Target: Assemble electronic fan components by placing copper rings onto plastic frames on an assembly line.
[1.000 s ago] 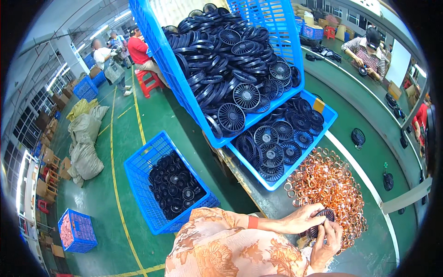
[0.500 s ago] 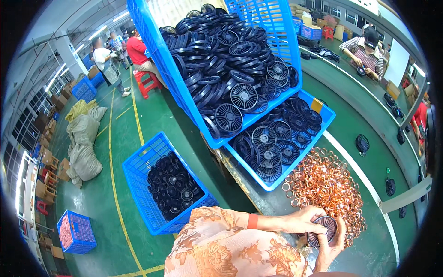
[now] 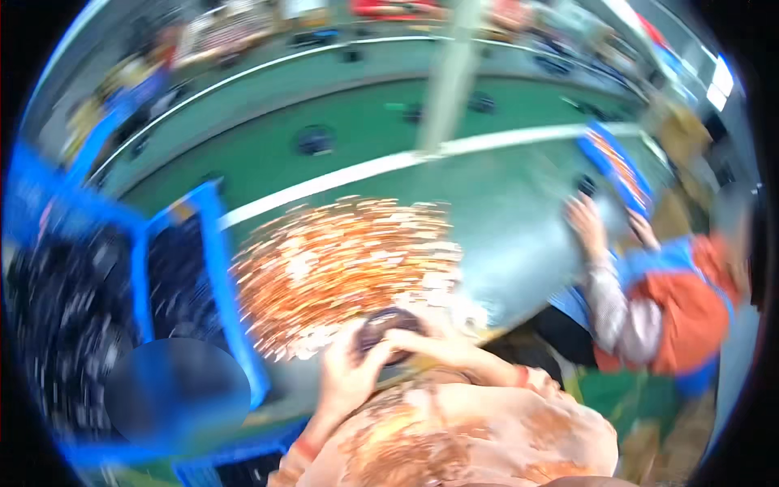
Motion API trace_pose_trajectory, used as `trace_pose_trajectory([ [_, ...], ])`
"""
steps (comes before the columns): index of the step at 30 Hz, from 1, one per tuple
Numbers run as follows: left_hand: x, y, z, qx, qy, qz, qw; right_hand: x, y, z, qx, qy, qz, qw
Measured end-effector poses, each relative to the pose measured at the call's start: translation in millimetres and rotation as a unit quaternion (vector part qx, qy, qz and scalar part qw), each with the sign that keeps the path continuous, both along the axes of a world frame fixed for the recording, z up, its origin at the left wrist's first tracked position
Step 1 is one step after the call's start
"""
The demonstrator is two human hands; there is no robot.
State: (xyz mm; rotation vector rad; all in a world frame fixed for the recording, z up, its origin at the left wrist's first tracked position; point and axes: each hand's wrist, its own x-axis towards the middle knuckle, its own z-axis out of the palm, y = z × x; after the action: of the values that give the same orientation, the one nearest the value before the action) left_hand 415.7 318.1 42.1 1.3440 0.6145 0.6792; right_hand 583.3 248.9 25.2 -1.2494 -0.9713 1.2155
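Note:
The view is smeared by motion. Between my hands, low in the middle, is a round black grille [image 3: 380,326] with fine spokes, like a small fan cover. My left hand [image 3: 347,369] curls around its left side, the thumb along its lower edge. From the right, my right hand [image 3: 442,345] reaches across and grips its lower right side, some fingertips hidden. Just beyond both hands spreads a heap of shiny copper-coloured rings [image 3: 345,260] on the grey-green bench [image 3: 511,243].
At left stand a shallow blue tray [image 3: 234,325] of black parts and a larger blue crate [image 3: 81,207] of them. A co-worker in orange [image 3: 686,312] sits at right, by a blue tray of copper rings [image 3: 621,166]. A conveyor [image 3: 243,158] carrying dark parts runs beyond a white edge.
My view has swung right, so the crates sit at the left and the co-worker in orange has come in. The black grille stays in both hands.

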Motion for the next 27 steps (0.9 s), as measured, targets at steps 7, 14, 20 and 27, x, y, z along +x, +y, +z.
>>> trace_pose_trajectory([
  [7,2.1,-0.5,4.4,0.095,0.064,0.044,0.992,89.7,-16.0,12.1,0.010,-0.341,-0.337,0.878],
  [14,-28.2,6.3,-8.6,0.125,0.091,0.126,0.980,254.6,-10.5,-65.4,-0.050,-0.726,-0.423,0.540],
  [20,-48.8,12.0,-2.3,0.138,0.137,0.184,0.963,194.5,45.5,-26.8,0.064,-0.630,-0.233,0.738],
  [27,-79.7,46.5,22.6,0.374,0.224,0.201,0.877,194.0,68.5,-42.5,0.057,-0.573,-0.182,0.797],
])
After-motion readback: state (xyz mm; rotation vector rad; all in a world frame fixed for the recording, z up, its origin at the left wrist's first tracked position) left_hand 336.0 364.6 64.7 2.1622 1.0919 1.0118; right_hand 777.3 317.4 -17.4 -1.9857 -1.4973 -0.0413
